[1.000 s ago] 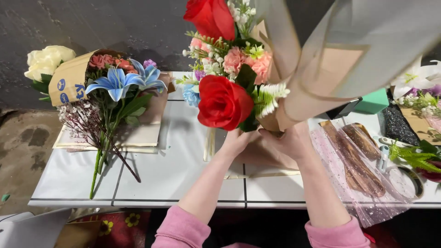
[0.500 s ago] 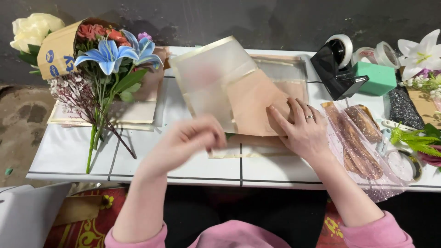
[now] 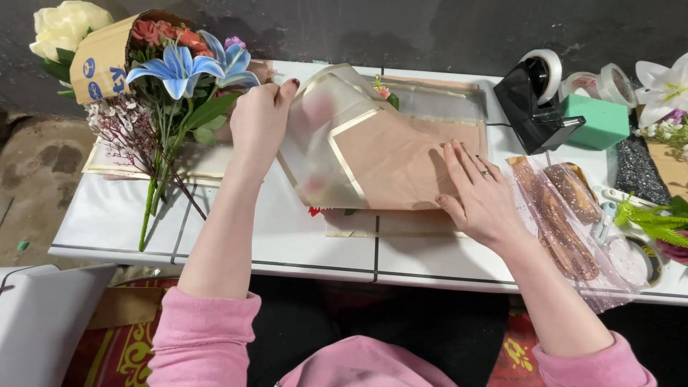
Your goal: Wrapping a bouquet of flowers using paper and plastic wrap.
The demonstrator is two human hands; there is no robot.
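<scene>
Our left hand point(image 3: 259, 122) pinches the lifted edge of the frosted wrap point(image 3: 337, 136), folding it over the tan paper point(image 3: 401, 161) mid-bench point(image 3: 287, 240). Our right hand point(image 3: 479, 193) lies open and flat on that paper, right of the wrap, gripping nothing. The bouquet point(image 3: 168, 79) lies left of the wrap.

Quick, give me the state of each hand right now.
Left hand: closed on the lifted edge of the translucent wrapping sheet.
Right hand: open, fingers spread flat, pressing on the tan wrapping paper; holding nothing.

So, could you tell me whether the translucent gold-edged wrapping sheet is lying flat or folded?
Folded: the left hand lifts the translucent gold-edged wrapping sheet over itself.
</scene>
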